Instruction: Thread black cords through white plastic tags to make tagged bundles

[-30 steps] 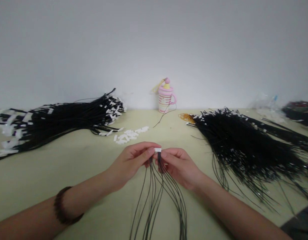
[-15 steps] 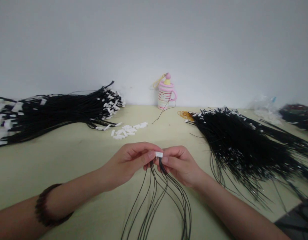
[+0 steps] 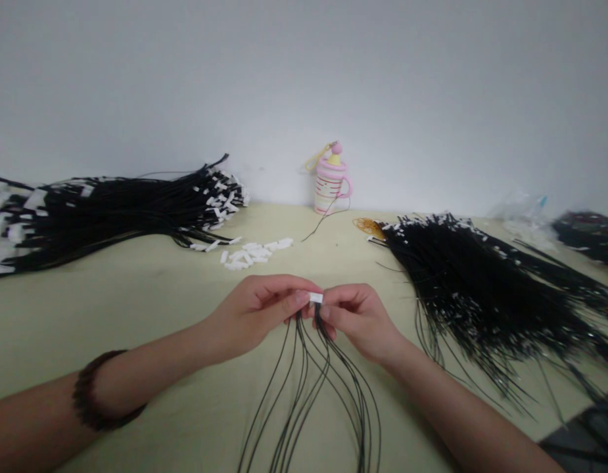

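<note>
The left hand point(image 3: 257, 315) clamps a small white plug point(image 3: 316, 298) by one end, between both hands — the right hand point(image 3: 365, 322), toward four o'clock, grips thin black wires point(image 3: 361, 427) hanging toward six — with loose white plugs point(image 3: 252, 253) at ten and a cup point(image 3: 327, 189) at twelve.

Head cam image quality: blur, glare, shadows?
All head view: diffuse light, no harsh glare, small glints on the right wire pile; wall dims toward the top; soft shadow on the table beside the right forearm; plastic bag smeary; white connector in the left hand has a clear outline, finer detail too soft to tell.
</note>
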`<state>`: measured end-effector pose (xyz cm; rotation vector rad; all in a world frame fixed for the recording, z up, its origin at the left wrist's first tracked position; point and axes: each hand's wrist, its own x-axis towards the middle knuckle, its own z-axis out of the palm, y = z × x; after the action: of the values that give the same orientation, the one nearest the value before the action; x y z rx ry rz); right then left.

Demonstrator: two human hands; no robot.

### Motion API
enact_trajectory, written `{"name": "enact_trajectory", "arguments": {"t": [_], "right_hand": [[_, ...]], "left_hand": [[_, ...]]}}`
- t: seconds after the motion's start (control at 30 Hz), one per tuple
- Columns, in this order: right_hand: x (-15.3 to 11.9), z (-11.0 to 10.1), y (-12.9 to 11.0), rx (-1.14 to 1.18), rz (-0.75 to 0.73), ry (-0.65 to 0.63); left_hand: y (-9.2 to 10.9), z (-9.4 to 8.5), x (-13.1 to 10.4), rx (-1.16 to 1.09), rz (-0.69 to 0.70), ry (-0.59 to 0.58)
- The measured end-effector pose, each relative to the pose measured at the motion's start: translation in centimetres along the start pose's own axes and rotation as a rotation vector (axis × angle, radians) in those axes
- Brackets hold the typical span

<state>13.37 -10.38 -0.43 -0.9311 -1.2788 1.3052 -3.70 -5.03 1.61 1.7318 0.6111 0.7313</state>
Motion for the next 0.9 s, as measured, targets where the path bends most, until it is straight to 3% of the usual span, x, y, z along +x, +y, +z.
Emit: {"name": "enact_trajectory", "arguments": {"t": [0.17,0.37,0.53,0.7,0.83,0.9], "right_hand": [[-0.1,0.0,-0.3,-0.024,-0.016,0.022],[-0.3,0.1,-0.9,-0.278,-0.075,0.039],[-0.6,0.3,-1.1,-0.711,-0.306,0.106],[-0.7,0.5,-0.7,-0.911,-0.504,0.15],[-1.0,0.7,-0.6,-0.997,-0.55,0.208],[-1.0,0.7,-0.8,-0.944,-0.488,0.204]], "left_hand": [[0.7,-0.2,-0.1,0.172,0.075,0.036],[0.9,-0.5,-0.3,0.368,0.176,0.041],[0.7,-0.4,-0.5,0.403,0.199,0.013],[0.6,-0.3,-0.5,0.399,0.195,-0.011],[0.5,-0.3,-0.5,0.391,0.187,0.014],[0.5,-0.2,-0.4,0.391,0.174,0.043]]}}
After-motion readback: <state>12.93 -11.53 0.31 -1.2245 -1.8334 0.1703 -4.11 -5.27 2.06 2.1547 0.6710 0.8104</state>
